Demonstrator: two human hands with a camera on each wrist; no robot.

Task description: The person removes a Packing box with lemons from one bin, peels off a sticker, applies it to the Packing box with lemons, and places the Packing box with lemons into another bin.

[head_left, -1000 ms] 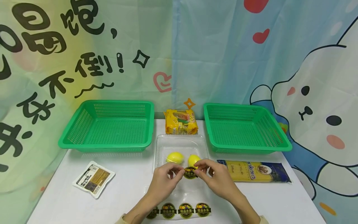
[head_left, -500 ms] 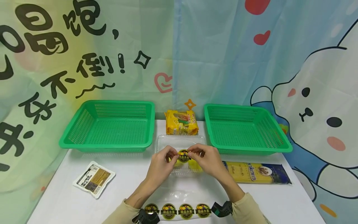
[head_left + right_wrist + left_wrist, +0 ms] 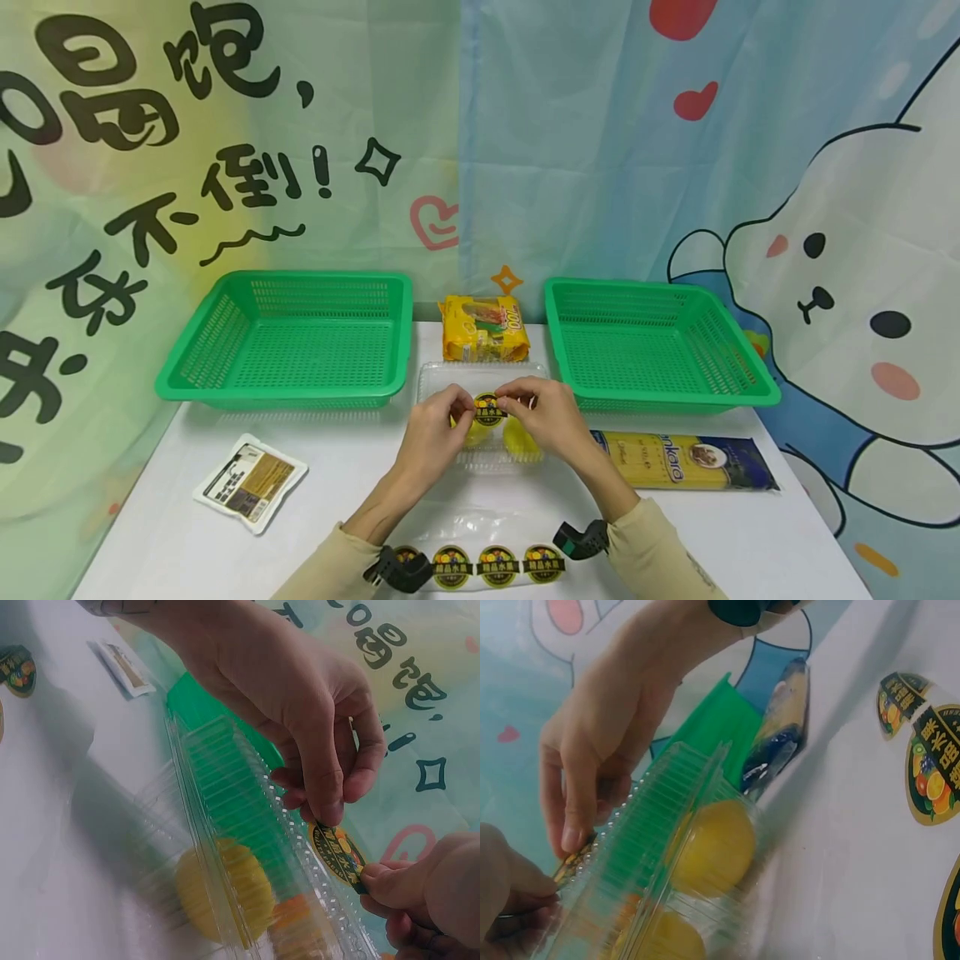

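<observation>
Both hands pinch a round black-and-gold fruit sticker (image 3: 490, 409) by its opposite edges. My left hand (image 3: 432, 431) holds its left edge and my right hand (image 3: 546, 412) its right edge. Below and behind it lies a clear plastic clamshell box (image 3: 442, 377) with two lemons inside. One lemon (image 3: 519, 437) shows between the hands in the head view, and a yellow fruit (image 3: 714, 847) fills the box side in the left wrist view. In the right wrist view the sticker (image 3: 337, 853) is held at the box's rim; whether it touches the lid I cannot tell.
A strip of several matching stickers (image 3: 498, 567) lies at the front edge. Green baskets stand at back left (image 3: 285, 392) and back right (image 3: 667, 400), with a yellow snack pack (image 3: 486, 327) between. A pasta bag (image 3: 686, 461) lies right, a white pouch (image 3: 251, 483) left.
Both hands have carried the sticker away from the body, up and slightly left, over the box. Over the last half second they shifted only a little. The sleeves and wrist cameras have come into view.
</observation>
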